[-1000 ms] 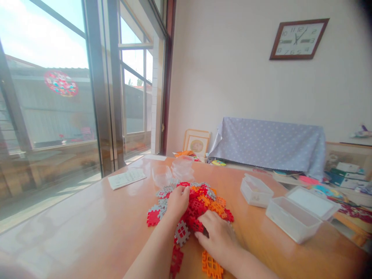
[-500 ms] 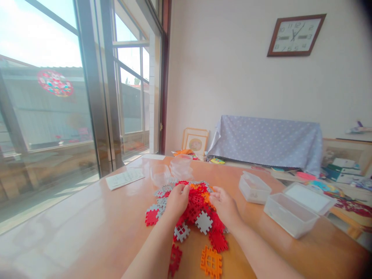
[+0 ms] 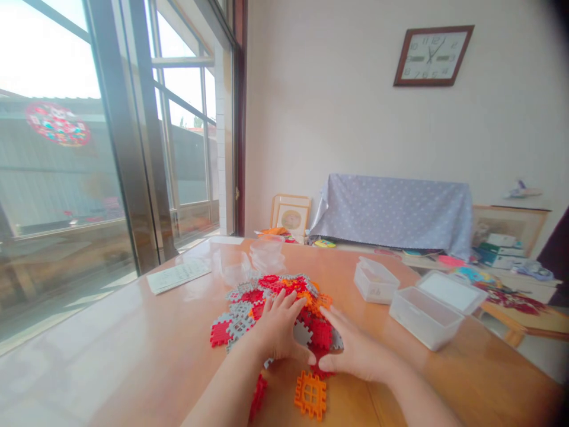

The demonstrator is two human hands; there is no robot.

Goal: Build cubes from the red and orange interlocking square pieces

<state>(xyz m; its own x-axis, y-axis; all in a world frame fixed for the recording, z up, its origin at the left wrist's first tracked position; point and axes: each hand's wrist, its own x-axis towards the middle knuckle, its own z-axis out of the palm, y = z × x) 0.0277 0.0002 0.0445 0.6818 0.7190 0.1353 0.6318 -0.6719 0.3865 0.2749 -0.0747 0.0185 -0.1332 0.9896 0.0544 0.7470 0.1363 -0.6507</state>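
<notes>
A heap of interlocking plastic tiles in red, grey and orange lies on the wooden table (image 3: 146, 350). My left hand (image 3: 282, 329) rests over the heap's near left side with its fingers spread. On the right side my right hand (image 3: 351, 350) curves around the heap, thumb and fingers apart. The two thumbs almost meet in front of a red tile (image 3: 320, 335). Nearer me lies an orange window tile (image 3: 310, 395), flat on the table. Part of another red tile (image 3: 258, 396) shows beside my left forearm. A red tile (image 3: 220, 334) sits at the heap's left edge.
Right of the heap stand a clear plastic box (image 3: 376, 281) and a larger open box (image 3: 425, 320) with its lid folded back. Behind the heap are transparent containers (image 3: 267, 255). A printed sheet (image 3: 178, 276) lies at the left, near the window.
Both hands have come down and toward me over the heap, and their fingers have opened out. The thumbs are closer together. The view has turned slightly right.
</notes>
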